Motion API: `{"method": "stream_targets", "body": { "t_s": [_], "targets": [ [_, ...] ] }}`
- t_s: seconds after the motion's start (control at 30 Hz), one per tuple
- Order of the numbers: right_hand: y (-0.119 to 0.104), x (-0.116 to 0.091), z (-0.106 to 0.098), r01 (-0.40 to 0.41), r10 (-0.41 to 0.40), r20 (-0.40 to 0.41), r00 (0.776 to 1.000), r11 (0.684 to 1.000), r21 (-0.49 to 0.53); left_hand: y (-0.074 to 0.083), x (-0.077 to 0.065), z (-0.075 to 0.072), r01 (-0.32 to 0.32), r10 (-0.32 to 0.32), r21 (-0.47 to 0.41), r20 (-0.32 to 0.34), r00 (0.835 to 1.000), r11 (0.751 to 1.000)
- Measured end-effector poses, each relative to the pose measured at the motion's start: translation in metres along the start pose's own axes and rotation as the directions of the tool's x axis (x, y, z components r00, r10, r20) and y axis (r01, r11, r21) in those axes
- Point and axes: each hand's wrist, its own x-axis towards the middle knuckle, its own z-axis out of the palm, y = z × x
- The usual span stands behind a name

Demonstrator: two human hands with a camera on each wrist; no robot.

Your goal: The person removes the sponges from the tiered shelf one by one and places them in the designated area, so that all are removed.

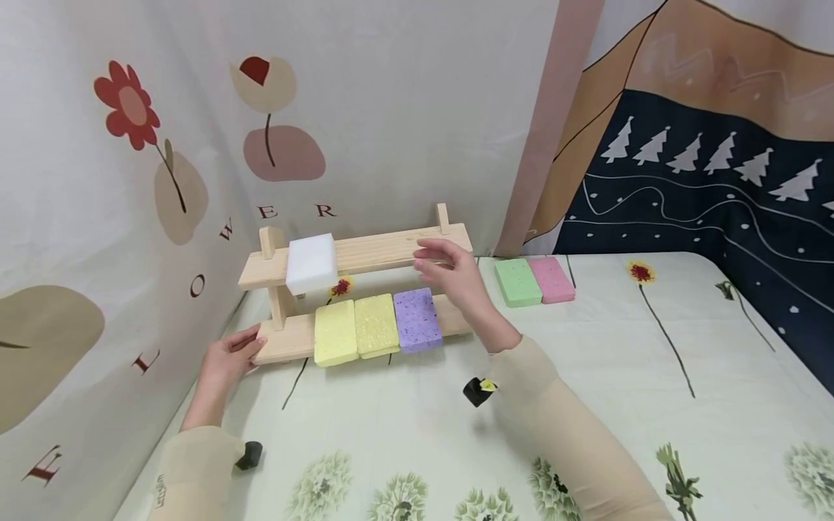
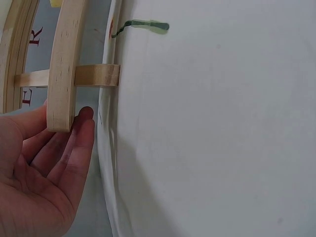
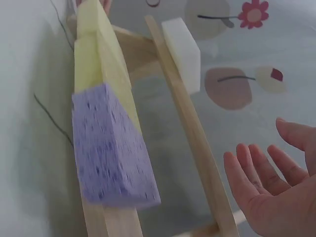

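A two-tier wooden shelf [image 1: 378, 253] stands against the cloth backdrop. My left hand [image 1: 226, 358] grips the left end of its lower board, thumb on one side and fingers on the other in the left wrist view. Near the right end of the upper board, my right hand [image 1: 452, 275] hovers with fingers spread and nothing in them. On the upper board's left part lies a white sponge [image 1: 311, 262]. Along the lower board sit two yellow sponges [image 1: 335, 333] and a speckled purple sponge [image 1: 418, 320], side by side; the purple one is large in the right wrist view [image 3: 113, 148].
Right of the shelf, a green sponge [image 1: 517, 282] and a pink sponge [image 1: 552, 279] lie side by side on the flower-printed tablecloth [image 1: 619, 420]. Upright wooden pegs [image 1: 442, 217] rise from the upper board's ends. Printed cloth [image 1: 404, 108] hangs close behind and to the left.
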Motion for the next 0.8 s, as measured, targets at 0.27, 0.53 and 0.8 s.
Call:
{"method": "stream_targets", "body": {
  "t_s": [0.27,0.53,0.8],
  "targets": [
    [0.002,0.008,0.045,-0.022,0.015,0.124,0.992,0.999,0.048,-0.003,-0.003,-0.003,0.012,-0.012,0.005,0.003,1.0,1.0],
    [0.008,0.016,0.075,-0.04,0.03,0.166,0.986,0.998,0.056,-0.002,-0.003,-0.002,0.0,0.0,-0.003,0.008,1.0,1.0],
    [0.012,0.025,0.092,-0.093,0.084,0.132,0.988,0.994,0.064,-0.001,0.0,-0.001,-0.002,0.002,-0.007,0.003,1.0,1.0]
  ]
}}
